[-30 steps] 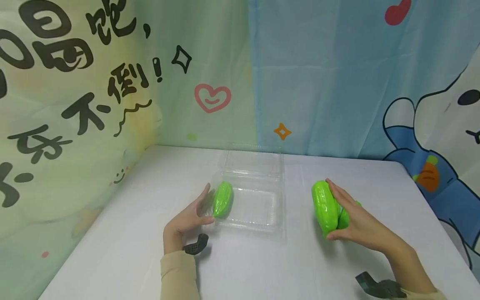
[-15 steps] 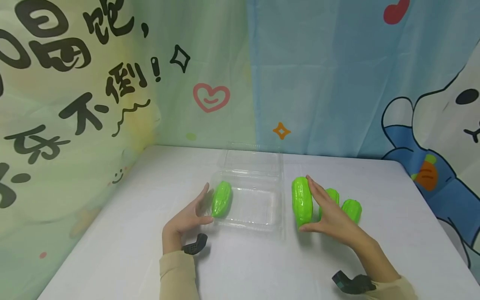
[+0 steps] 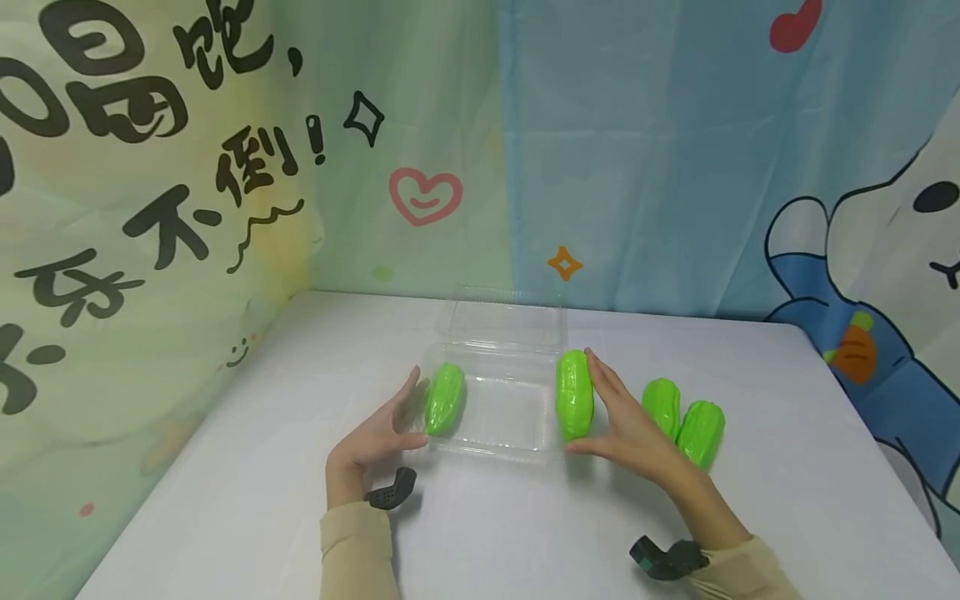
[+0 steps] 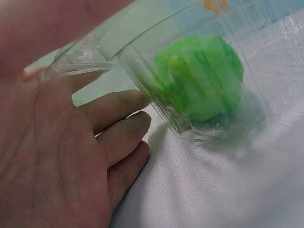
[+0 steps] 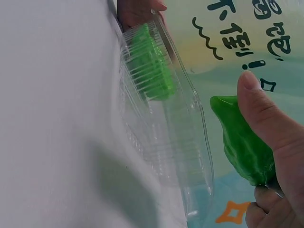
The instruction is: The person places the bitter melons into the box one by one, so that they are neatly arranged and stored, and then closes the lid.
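A clear plastic clamshell box (image 3: 498,412) lies on the table with its lid folded back. Inside, at its left end, sits a glossy green toy vegetable (image 3: 446,400) with a pointed tip. My left hand (image 3: 382,429) rests at the box's left side, thumb by the near corner; its nearly straight fingertips (image 4: 137,124) meet the clear wall in the left wrist view. My right hand (image 3: 630,429) grips a second green toy vegetable (image 3: 574,395) end to end between thumb and fingers. In the right wrist view this vegetable (image 5: 244,142) is raised beside the box's right end.
Two more green toy vegetables, one at the left (image 3: 662,406) and one at the right (image 3: 701,434), lie behind the right hand, which partly hides them. The open lid (image 3: 506,325) lies toward the back. A printed curtain (image 3: 637,150) hangs beyond the white table (image 3: 495,533).
My right hand has carried its green vegetable leftward to the box's right edge, away from the two others, which have come into sight. The left hand and the box stay put.
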Demonstrator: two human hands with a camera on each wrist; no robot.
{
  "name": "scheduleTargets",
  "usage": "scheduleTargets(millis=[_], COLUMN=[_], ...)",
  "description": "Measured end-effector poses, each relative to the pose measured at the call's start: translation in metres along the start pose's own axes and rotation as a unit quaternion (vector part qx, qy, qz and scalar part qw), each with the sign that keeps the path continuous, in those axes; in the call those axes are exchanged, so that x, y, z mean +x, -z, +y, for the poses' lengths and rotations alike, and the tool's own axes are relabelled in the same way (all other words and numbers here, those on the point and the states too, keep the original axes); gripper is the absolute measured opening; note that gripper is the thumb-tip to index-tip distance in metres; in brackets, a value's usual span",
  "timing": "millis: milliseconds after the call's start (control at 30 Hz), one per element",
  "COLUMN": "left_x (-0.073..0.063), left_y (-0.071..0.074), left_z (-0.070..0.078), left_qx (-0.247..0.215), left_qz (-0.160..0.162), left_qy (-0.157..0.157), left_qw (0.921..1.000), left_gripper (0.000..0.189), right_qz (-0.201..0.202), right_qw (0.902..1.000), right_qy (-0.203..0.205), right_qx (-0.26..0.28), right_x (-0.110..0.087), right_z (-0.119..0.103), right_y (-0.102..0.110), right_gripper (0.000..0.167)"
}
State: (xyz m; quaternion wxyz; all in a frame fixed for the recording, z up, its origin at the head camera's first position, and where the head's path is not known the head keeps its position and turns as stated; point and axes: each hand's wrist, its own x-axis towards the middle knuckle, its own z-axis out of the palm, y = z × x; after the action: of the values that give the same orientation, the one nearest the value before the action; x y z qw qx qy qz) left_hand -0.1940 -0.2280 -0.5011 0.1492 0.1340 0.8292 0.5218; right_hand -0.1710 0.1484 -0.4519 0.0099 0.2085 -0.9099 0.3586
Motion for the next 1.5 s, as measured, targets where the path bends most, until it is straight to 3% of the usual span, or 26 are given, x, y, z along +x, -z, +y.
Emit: scheduleTargets(millis=[1500], left_x=[0.000], left_y=[-0.001], left_z=[0.001], left_qx=[-0.013], left_qz=[0.002], left_qy=[0.012], left_qw=[0.9998], left_gripper=[0.111], right_qz=[-0.020], right_qw=[0.9985], right_qy=[-0.004], right_qx=[0.050], right_x=[0.058], right_z=[-0.039], right_y=[-0.059], right_gripper=[0.125])
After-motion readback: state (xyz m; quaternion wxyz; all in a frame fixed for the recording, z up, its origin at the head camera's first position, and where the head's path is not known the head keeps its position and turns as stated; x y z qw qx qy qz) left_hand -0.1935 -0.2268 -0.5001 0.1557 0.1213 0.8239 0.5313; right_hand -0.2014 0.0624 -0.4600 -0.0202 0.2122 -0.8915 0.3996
